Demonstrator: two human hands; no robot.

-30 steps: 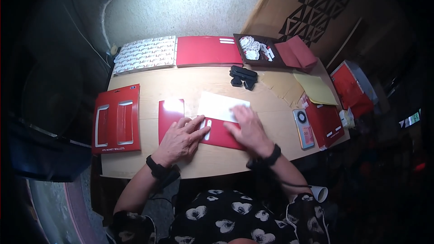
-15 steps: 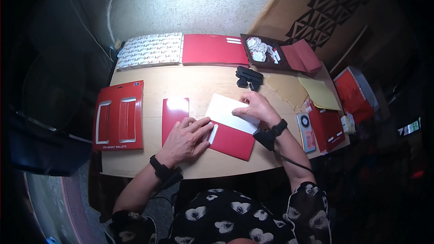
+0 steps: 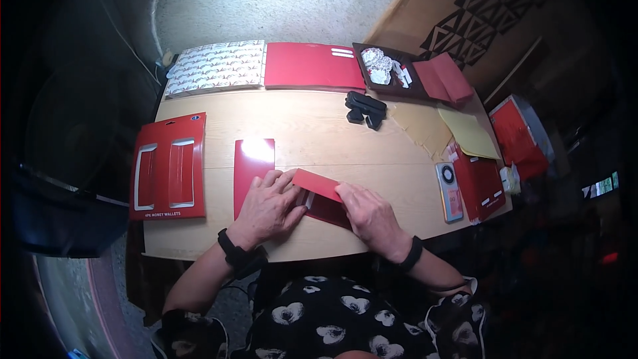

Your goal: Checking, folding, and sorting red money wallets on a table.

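A red paper wallet [image 3: 319,183] stands half folded in front of me, its upper flap raised and tilted toward me. My right hand [image 3: 375,219] pinches the flap's right end, thumb at the upper edge. At the wallet's left end, my left hand [image 3: 269,206] has its fingers closed on the edge, by a white-rimmed slot. Much of the lower panel is hidden by the flap and both hands. Beneath my left hand lies another red wallet [image 3: 254,156], flat on the table, partly covered.
A red windowed package [image 3: 169,193] lies at the left. Along the back are a patterned white box [image 3: 216,66], red sheets [image 3: 312,66] and a dark tray [image 3: 392,91]. A black clamp-like device [image 3: 365,110], yellow paper [image 3: 465,133] and a phone [image 3: 449,193] lie to the right.
The flap, earlier lying open with its white inside up, has been lifted and folded toward me. My right hand has moved nearer me and now grips its right end.
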